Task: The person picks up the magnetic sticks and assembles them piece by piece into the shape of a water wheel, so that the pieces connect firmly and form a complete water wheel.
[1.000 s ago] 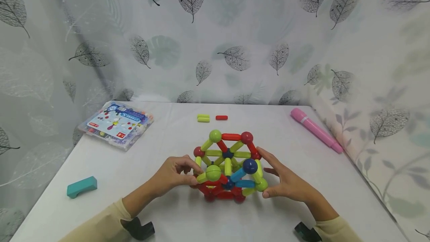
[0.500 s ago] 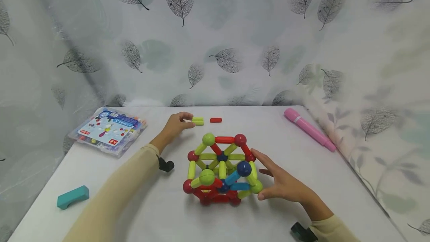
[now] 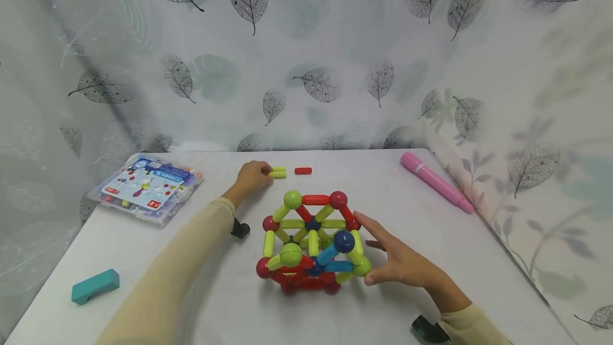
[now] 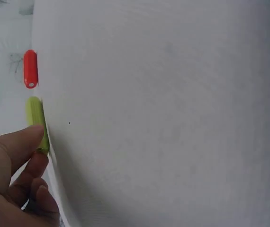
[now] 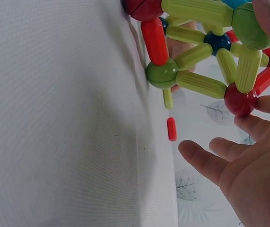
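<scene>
At the back of the table my left hand (image 3: pixel 252 176) pinches a yellow-green magnetic rod (image 4: pixel 34 111) between thumb and fingertips. Two such rods lie side by side there, and a red rod (image 3: pixel 303 171) lies just to their right. A structure of magnetic rods and balls (image 3: pixel 313 223) in red, green and blue stands in front of me. My right hand (image 3: pixel 404 261) is spread at its right side, its fingers fairly straight. In the right wrist view a fingertip touches a red ball (image 5: pixel 240 100), and the thumb overlaps a green ball (image 5: pixel 251 26).
A clear plastic case with a printed label (image 3: pixel 146 185) lies at the back left. A teal block (image 3: pixel 95 286) sits at the left front. Toward the back right lies a pink marker-shaped object (image 3: pixel 436 181). A leaf-patterned curtain (image 3: pixel 316 41) closes off the back.
My left hand has left the structure's left side, reached to the back of the table and closed on a green rod. The right hand has stayed at the structure.
</scene>
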`<state>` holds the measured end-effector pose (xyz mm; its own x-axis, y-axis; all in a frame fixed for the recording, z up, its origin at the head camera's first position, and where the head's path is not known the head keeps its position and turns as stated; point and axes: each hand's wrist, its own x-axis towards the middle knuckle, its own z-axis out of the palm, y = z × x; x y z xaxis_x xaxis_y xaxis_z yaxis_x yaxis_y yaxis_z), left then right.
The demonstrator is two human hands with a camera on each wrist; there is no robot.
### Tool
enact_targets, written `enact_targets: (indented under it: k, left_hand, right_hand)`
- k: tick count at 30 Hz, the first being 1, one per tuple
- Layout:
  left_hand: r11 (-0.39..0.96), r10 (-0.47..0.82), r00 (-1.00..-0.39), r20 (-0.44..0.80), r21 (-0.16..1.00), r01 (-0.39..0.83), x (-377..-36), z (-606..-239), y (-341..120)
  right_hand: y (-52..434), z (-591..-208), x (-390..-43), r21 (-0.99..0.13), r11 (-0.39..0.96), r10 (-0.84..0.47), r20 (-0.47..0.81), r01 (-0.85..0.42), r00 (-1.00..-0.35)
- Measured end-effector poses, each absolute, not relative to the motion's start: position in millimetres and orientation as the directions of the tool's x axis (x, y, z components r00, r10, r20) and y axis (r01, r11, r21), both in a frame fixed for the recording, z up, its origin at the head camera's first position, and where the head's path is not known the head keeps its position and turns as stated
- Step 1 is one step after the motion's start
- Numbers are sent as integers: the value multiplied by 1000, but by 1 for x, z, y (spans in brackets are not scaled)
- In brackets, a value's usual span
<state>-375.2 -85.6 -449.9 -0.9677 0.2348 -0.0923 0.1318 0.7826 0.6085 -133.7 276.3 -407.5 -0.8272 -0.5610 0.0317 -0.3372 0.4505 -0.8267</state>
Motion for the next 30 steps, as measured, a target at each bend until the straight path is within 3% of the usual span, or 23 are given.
enact_targets:
  k: [12, 16, 22, 30]
  left_hand:
    - [750, 206, -978, -22, 645, 144, -359, -455, -97]
    - [636, 224, -974, -7, 759, 141, -347, -449, -105]
    - [356, 296, -955, 9, 927, 119, -308, -428, -125]
    - [183, 354, -935, -5, 981, 64, -250, -402, -142]
  right_hand:
    - [269, -406, -135, -816, 459, -572, 31, -351, -820]
    - [269, -406, -135, -819, 453, -574, 33, -351, -818]
    - [269, -407, -133, -821, 463, -550, 30, -334, -835]
    - [269, -408, -133, -811, 483, -530, 29, -330, -847]
